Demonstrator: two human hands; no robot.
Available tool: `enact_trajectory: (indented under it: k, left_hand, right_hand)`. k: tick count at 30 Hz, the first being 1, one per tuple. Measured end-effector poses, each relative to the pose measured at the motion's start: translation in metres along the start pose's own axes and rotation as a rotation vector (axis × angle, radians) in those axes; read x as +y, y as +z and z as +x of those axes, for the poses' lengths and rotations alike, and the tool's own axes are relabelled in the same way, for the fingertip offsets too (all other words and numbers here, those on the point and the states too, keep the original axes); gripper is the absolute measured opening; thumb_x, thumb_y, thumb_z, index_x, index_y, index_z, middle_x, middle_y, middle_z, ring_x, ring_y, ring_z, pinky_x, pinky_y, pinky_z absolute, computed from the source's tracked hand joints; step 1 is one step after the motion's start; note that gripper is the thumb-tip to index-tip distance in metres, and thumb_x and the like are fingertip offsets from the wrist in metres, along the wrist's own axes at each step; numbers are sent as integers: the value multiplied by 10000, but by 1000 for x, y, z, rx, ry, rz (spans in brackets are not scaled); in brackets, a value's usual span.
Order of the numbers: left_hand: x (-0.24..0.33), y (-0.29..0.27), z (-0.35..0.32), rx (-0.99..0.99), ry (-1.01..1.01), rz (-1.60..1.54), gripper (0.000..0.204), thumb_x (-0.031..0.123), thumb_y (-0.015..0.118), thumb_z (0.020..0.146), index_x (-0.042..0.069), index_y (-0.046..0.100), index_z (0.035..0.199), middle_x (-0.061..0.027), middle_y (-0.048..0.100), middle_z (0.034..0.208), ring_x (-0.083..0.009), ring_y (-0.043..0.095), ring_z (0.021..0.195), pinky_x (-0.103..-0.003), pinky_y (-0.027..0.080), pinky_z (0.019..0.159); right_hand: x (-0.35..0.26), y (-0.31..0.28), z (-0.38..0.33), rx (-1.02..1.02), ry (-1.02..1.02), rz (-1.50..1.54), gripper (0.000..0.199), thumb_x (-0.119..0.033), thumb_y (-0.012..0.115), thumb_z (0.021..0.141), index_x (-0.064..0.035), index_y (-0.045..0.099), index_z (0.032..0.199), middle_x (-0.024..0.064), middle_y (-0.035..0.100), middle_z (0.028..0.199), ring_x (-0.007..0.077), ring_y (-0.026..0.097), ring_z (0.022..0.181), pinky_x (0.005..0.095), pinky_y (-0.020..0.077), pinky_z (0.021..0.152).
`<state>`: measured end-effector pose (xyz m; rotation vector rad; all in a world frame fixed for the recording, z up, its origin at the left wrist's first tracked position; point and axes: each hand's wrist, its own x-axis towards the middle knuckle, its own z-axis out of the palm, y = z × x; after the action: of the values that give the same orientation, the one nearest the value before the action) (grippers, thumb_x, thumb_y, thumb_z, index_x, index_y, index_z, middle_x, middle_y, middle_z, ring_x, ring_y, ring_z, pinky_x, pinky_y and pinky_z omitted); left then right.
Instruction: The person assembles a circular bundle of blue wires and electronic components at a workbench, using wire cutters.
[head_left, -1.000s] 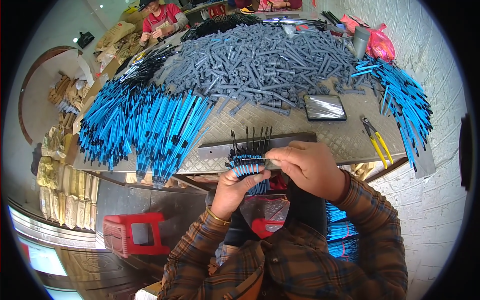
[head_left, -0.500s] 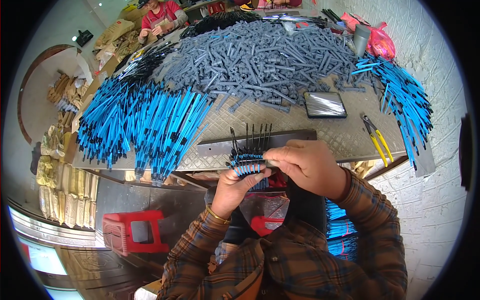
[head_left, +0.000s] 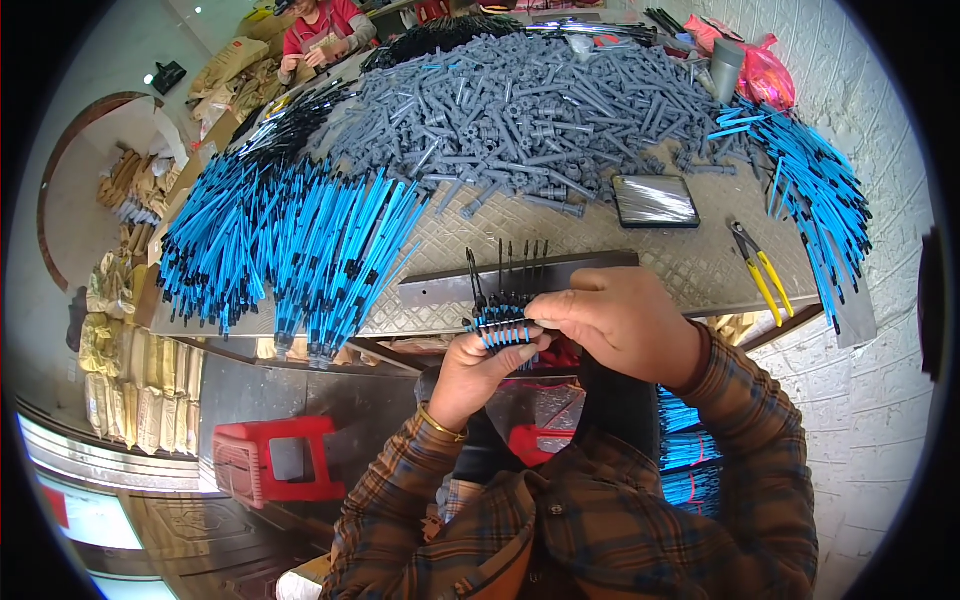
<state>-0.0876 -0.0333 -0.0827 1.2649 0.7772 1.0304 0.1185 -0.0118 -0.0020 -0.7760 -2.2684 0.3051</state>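
Note:
Both hands meet at the table's near edge, in front of my chest. My left hand (head_left: 478, 370) grips from below a small fanned bunch of blue rods with black tips (head_left: 503, 300), tips pointing up and away. My right hand (head_left: 625, 322) closes on the same bunch from the right, thumb and fingers pinching its blue part. Just behind the bunch a flat grey metal bar (head_left: 430, 289) lies across the metal-plate table (head_left: 690, 262).
A heap of blue-and-black rods (head_left: 290, 240) fills the table's left, grey plastic tubes (head_left: 520, 110) the middle, more blue rods (head_left: 820, 200) the right. A dark phone (head_left: 655, 200) and yellow-handled pliers (head_left: 760, 270) lie nearby. A red stool (head_left: 275, 460) stands below. Another person (head_left: 325, 30) sits far back.
The bunch and both hands stay in nearly the same place; the fingers shift slightly on the rods.

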Motion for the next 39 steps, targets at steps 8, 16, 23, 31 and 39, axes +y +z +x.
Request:
enact_trajectory:
  k: [8, 16, 23, 31, 39]
  left_hand:
    - [4, -2, 2, -56, -53, 0, 232, -31, 581, 848, 16, 627, 1071, -65, 659, 996, -143, 614, 944, -257, 482, 841]
    - [-3, -5, 2, -11, -5, 67, 198, -31, 578, 852, 39, 647, 1023, -12, 653, 942, -97, 590, 898, -244, 478, 816]
    - [3, -1, 4, 12, 22, 96, 183, -15, 581, 858, 49, 647, 1016, 3, 644, 935, -76, 571, 872, -245, 474, 790]
    - [5, -15, 2, -5, -19, 10, 184, -1, 567, 870, 11, 620, 1047, -63, 652, 980, -147, 606, 937, -282, 478, 840]
    - [17, -12, 1, 21, -66, -96, 160, 48, 541, 887, -5, 619, 1016, -153, 664, 964, -222, 635, 925, -340, 489, 840]
  right_hand:
    - [12, 3, 5, -31, -4, 150, 162, -141, 599, 809, -128, 646, 964, 86, 532, 668, 296, 549, 596, 365, 425, 516]
    - [0, 26, 12, 82, 36, 136, 166, -142, 626, 787, -106, 616, 949, 80, 549, 679, 288, 565, 615, 362, 435, 532]
    - [0, 20, 17, 24, -57, -4, 185, -177, 637, 783, -117, 616, 957, 70, 548, 673, 282, 562, 605, 367, 436, 529]
    - [28, -17, 18, 34, 126, -84, 264, -230, 636, 797, -84, 607, 1015, 88, 597, 763, 258, 613, 714, 343, 474, 620]
    - [213, -32, -31, -169, 439, -568, 163, -214, 545, 828, -55, 574, 851, 171, 598, 827, 361, 576, 809, 449, 451, 714]
